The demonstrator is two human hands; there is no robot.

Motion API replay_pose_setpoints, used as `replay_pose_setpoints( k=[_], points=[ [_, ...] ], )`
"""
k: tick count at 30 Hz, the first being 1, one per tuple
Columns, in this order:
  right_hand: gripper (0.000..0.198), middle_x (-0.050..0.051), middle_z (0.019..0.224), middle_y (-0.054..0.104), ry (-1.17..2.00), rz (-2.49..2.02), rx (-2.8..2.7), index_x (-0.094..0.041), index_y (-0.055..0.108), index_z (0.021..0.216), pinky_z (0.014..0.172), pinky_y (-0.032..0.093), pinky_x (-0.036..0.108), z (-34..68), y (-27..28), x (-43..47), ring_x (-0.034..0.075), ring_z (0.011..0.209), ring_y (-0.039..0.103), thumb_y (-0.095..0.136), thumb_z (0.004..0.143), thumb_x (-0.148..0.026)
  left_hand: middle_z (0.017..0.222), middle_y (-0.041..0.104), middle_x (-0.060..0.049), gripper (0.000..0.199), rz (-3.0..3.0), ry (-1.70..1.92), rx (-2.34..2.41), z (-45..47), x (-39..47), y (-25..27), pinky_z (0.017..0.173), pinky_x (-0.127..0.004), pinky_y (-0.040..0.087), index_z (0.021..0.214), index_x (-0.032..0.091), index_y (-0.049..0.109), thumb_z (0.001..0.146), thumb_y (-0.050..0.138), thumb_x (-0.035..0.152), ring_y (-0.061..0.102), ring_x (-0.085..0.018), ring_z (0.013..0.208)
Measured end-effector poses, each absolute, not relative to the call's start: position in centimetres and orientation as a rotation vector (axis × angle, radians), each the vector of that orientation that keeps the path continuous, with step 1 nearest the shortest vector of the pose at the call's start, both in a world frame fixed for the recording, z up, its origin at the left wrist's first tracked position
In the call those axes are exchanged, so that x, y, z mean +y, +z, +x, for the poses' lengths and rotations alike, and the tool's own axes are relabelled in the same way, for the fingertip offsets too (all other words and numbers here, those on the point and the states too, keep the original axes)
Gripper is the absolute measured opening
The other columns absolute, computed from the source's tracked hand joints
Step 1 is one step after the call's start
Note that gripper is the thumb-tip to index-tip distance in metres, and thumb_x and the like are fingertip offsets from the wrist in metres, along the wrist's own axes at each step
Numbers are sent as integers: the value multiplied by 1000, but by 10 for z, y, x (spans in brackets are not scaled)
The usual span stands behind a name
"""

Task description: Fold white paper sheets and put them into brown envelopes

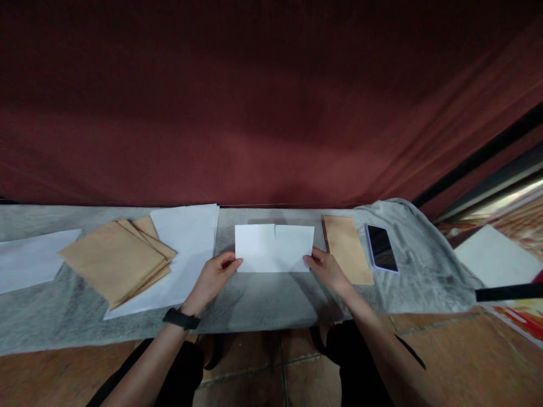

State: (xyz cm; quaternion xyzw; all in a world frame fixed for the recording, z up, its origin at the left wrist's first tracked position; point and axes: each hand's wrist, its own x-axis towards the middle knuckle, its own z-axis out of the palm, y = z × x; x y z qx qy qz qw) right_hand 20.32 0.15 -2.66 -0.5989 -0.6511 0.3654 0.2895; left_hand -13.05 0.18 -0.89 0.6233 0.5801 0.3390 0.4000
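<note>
Over plush grey cloth (263, 302), left fingers (236, 264) and right fingers (311, 262) clamped on oblong white paper (274, 252).

My table (271, 302), covered in grey cloth (418, 285), carries a phone (383, 249). Just left of the phone lies a brown paper stack (350, 252); farther left, white sheets (193, 240) under a brown pile (116, 257), then another white paper (34, 260).

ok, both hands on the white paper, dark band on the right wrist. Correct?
Not quite: the head view shows the dark band on the left wrist, not the right. The rest stands: the left hand and right hand are both on the white paper.
</note>
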Motion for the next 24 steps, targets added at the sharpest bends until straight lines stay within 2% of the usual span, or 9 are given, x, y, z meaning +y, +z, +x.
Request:
replay_pose_setpoints(
  k=[3, 7, 10, 13, 15, 21, 24],
  points=[
    [20, 1, 82, 75, 912, -1707, -1765, -22, 71, 104, 70, 49, 26, 198, -27, 3, 19, 79, 68, 56, 93, -29, 64, 57, 4, 32, 1585, 839, 1491, -126, 5, -13, 60, -25, 41, 69, 22, 58, 81, 60, 51, 53, -15, 64],
    [33, 3, 91, 76, 799, -1889, -1835, -22, 62, 127, 73, 49, 26, 193, -26, 2, 21, 85, 72, 57, 94, -26, 65, 58, 4, 26, 1585, 824, 1512, -122, 6, -20, 60, -26, 40, 74, 22, 57, 82, 58, 47, 55, -16, 64],
    [52, 6, 97, 77, 691, -2027, -1900, -18, 46, 147, 75, 50, 28, 189, -23, 0, 23, 90, 74, 56, 96, -27, 71, 66, 1, 25, 1552, 823, 1502, -119, 7, -28, 61, -27, 43, 91, 21, 63, 83, 57, 44, 61, -18, 67],
    [65, 9, 103, 77, 616, -2106, -1970, -16, 31, 158, 79, 52, 31, 185, -21, -1, 25, 95, 75, 53, 98, -26, 72, 68, 1, 39, 1566, 808, 1577, -117, 9, -33, 61, -29, 45, 115, 18, 63, 84, 57, 40, 63, -19, 66],
    [68, 10, 106, 77, 578, -2127, -2007, -15, 27, 160, 82, 53, 32, 183, -21, -2, 26, 97, 75, 52, 98, -24, 69, 67, 2, 48, 1624, 772, 1650, -116, 10, -33, 60, -29, 45, 128, 15, 60, 85, 56, 37, 63, -19, 63],
    [62, 13, 105, 78, 463, -2140, -2109, -15, 36, 157, 82, 54, 36, 182, -23, -5, 29, 93, 76, 49, 97, -23, 73, 69, 1, 66, 1792, 588, 1774, -110, 9, -23, 61, -29, 44, 153, 16, 40, 91, 53, 32, 64, -19, 62],
    [55, 14, 111, 77, 411, -2135, -2136, -17, 45, 152, 86, 54, 37, 182, -26, -6, 28, 96, 76, 50, 97, -23, 80, 73, -2, 61, 1866, 450, 1848, -106, 7, -17, 63, -29, 45, 152, 19, 44, 93, 53, 31, 69, -21, 69]
  ],
)
